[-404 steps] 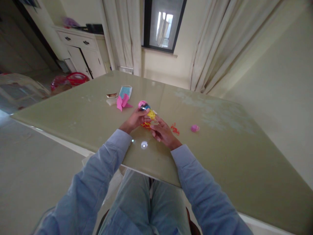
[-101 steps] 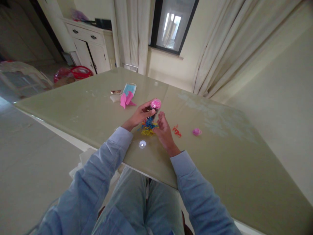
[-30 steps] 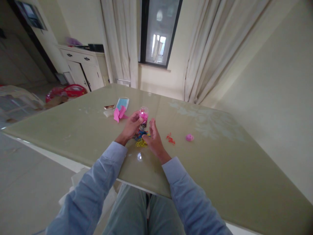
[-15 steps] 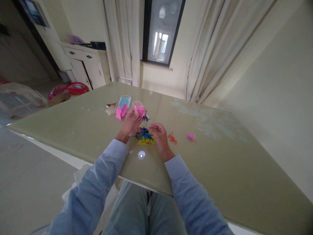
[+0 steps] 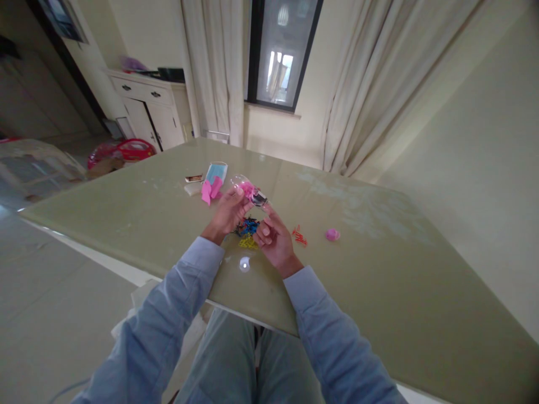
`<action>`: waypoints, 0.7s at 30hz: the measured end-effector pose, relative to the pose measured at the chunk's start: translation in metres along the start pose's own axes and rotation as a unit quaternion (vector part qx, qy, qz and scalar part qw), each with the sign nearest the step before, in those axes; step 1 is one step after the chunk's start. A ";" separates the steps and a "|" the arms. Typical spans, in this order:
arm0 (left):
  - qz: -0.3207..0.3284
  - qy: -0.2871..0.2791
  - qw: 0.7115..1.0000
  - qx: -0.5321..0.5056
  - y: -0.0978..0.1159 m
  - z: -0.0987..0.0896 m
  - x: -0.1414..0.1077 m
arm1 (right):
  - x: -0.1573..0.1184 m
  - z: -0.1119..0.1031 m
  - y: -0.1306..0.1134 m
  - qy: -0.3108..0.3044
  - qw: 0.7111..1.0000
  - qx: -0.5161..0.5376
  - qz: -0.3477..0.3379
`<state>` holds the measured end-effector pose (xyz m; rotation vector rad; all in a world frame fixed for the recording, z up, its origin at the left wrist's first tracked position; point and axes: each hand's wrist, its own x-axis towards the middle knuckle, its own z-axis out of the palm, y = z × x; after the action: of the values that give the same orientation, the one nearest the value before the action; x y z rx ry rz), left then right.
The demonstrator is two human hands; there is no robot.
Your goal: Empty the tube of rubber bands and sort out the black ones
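My left hand is closed on a small clear plastic bag that holds pink pieces and something black near its right end. At that right end, the stretched index finger of my right hand touches or nearly touches the bag, while the other fingers are curled in with nothing visible in them. Beneath both hands lies a pile of small blue, black and yellow pieces, partly hidden by my fingers. A few orange pieces lie just right of my right hand. Farther right sits a round pink bundle.
Behind my left hand are a blue face mask, pink paper-like pieces, a small whitish item and a small brown-and-white packet. The glossy table's front edge is close to my legs. A cabinet stands beyond.
The bag has tilted, its black part now farther right. My right hand has gone from pinching near the bag to pointing its index finger at it. The view has shifted slightly.
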<state>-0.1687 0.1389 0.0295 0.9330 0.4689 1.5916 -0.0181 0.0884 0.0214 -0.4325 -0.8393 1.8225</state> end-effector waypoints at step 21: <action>-0.101 0.054 0.991 0.062 -0.008 0.008 -0.004 | 0.011 -0.031 -0.002 -0.026 0.573 -0.816 -0.078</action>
<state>-0.1575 0.1354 0.0276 0.8659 0.7231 1.4464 -0.0011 0.1092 0.0025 -1.3389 -2.3682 0.3178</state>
